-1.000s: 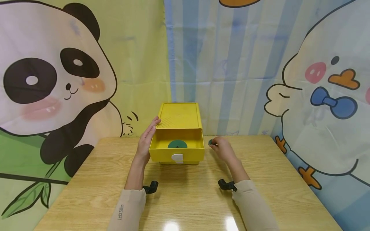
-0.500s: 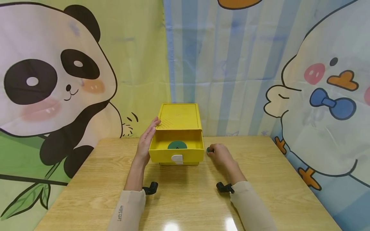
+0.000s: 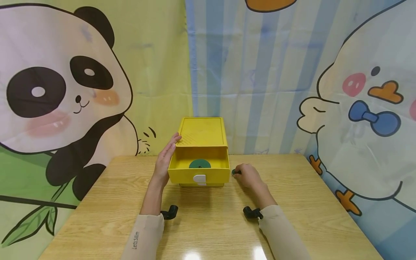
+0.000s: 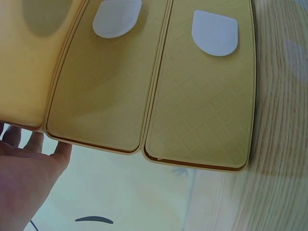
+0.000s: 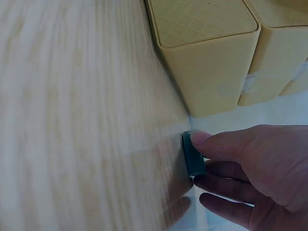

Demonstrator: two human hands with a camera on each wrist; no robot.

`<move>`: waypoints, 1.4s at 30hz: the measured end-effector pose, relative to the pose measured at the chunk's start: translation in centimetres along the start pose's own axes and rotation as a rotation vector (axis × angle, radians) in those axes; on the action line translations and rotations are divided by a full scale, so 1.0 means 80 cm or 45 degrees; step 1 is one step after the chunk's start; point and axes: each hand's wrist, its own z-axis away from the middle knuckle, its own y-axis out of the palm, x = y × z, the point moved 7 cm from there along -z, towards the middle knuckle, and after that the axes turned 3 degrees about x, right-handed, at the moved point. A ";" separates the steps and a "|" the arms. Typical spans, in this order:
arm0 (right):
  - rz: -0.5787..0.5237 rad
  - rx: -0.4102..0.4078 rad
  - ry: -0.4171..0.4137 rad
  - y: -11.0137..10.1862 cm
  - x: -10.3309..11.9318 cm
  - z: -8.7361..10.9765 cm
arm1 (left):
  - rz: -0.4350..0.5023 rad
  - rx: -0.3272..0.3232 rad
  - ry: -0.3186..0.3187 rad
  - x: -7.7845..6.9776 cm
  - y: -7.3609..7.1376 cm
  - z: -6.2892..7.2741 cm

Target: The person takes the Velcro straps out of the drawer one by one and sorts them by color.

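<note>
A yellow drawer unit (image 3: 203, 131) stands at the far side of the table with its top drawer (image 3: 216, 176) pulled out. Inside that drawer lies a green disc (image 3: 199, 164). My left hand (image 3: 163, 164) rests with extended fingers along the unit's left side; in the left wrist view its fingertips touch the edge of the stack. Right of the unit, my right hand (image 3: 251, 176) pinches a small dark green piece (image 5: 194, 156) with a rounded edge between thumb and fingers. The piece is low, close over the table, and the hand partly covers it.
Two lower drawer fronts with white handles (image 4: 215, 33) show in the left wrist view. A wooden table (image 3: 208, 224) lies under everything. Behind it hangs a cloth backdrop (image 3: 253, 72) with a panda and a bird. Black wrist mounts (image 3: 170, 212) stick out from both sleeves.
My right hand has come nearer to me and slightly left, lowering the green piece beside the drawer unit. The left hand has stayed at the unit's side.
</note>
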 end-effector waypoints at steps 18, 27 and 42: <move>-0.132 -0.283 -0.050 -0.081 0.041 0.011 | 0.018 0.000 0.000 0.000 -0.001 0.001; -0.302 -0.440 -0.124 -0.114 0.067 0.025 | 0.029 0.003 0.004 0.001 -0.001 0.000; -0.476 -0.716 -0.415 -0.161 0.119 0.052 | 0.027 0.010 0.008 -0.001 0.001 -0.001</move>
